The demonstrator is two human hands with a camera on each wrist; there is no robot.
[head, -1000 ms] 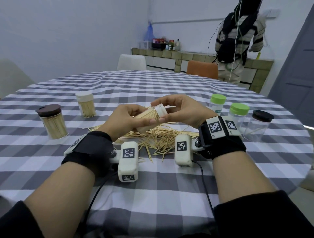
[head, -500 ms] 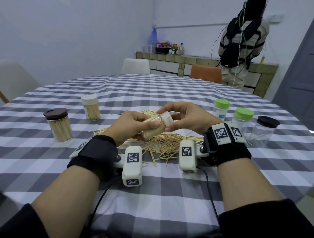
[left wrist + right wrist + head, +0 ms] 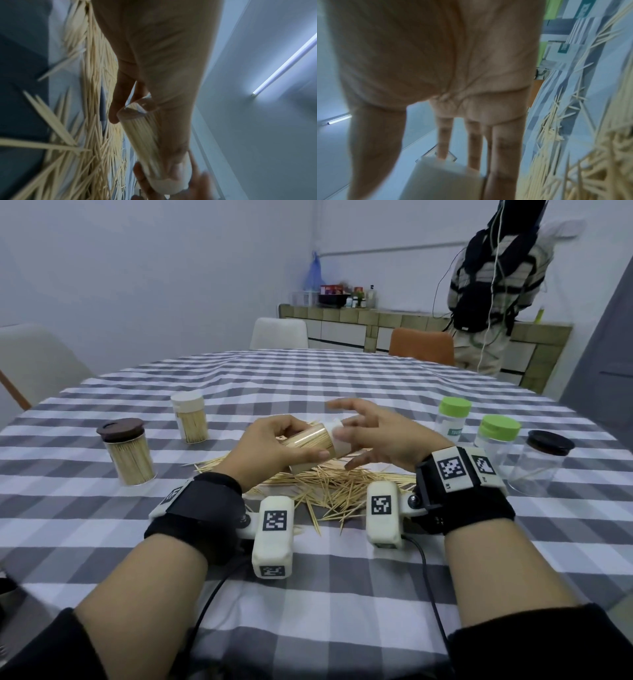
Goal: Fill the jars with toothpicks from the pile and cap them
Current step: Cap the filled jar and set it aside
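Head: my left hand (image 3: 274, 445) grips the filled jar (image 3: 310, 441) above the pile (image 3: 329, 481) mid-table, long axis running left-right, white cap (image 3: 337, 436) end toward my right hand (image 3: 380, 436), fingers spread, loose.

Left wrist: fingers wrapped round the jar body.

Right wrist: blurred; straight fingers reach the cap, not gripping. Right hand nearer for tightening.

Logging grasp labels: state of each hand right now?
Left hand: grips the filled jar, tilted on its side.
Right hand: open, fingers spread by the white cap.
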